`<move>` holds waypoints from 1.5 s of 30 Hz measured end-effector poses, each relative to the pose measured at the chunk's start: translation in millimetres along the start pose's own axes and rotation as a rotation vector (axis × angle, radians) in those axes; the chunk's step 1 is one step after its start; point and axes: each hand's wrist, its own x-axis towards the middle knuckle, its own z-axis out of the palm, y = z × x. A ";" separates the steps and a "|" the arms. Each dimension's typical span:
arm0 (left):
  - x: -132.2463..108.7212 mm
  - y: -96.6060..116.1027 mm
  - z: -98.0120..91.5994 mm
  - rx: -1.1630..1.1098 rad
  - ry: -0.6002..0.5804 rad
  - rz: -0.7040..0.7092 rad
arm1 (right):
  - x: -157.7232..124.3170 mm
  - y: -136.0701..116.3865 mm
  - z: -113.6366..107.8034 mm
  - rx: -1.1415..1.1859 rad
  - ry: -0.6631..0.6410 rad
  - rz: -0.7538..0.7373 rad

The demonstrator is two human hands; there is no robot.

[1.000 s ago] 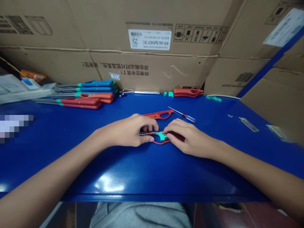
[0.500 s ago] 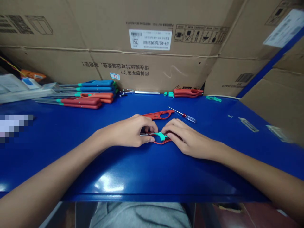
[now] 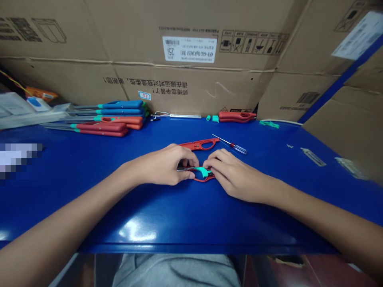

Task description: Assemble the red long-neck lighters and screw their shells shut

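Two hands, the left hand (image 3: 161, 165) and the right hand (image 3: 236, 175), are clenched on a red plastic handle (image 3: 204, 179) upon the blue bench (image 3: 191, 215).

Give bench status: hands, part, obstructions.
Left hand and right hand on red lighter housing, teal insert at centre. Red half-shell and small screwdriver just beyond the hands.

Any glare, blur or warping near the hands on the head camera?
Head view: glare lies on the blue table below the left hand and right hand, off the red plastic handle; pixelation covers the far left; wide-angle warping bends the cardboard boxes.
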 end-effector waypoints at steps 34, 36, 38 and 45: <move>-9.3 -33.0 27.1 0.311 0.422 0.122 | 41.6 8.1 19.5 -0.135 0.363 -0.005; -7.9 -34.0 25.4 0.320 0.415 0.112 | 40.5 7.0 19.0 -0.132 0.368 0.000; -5.7 -35.1 24.7 0.306 0.405 0.086 | 38.4 6.7 18.6 -0.117 0.357 0.023; -1.9 -35.2 31.8 0.167 0.430 0.025 | 33.9 13.4 24.3 -0.033 0.362 0.064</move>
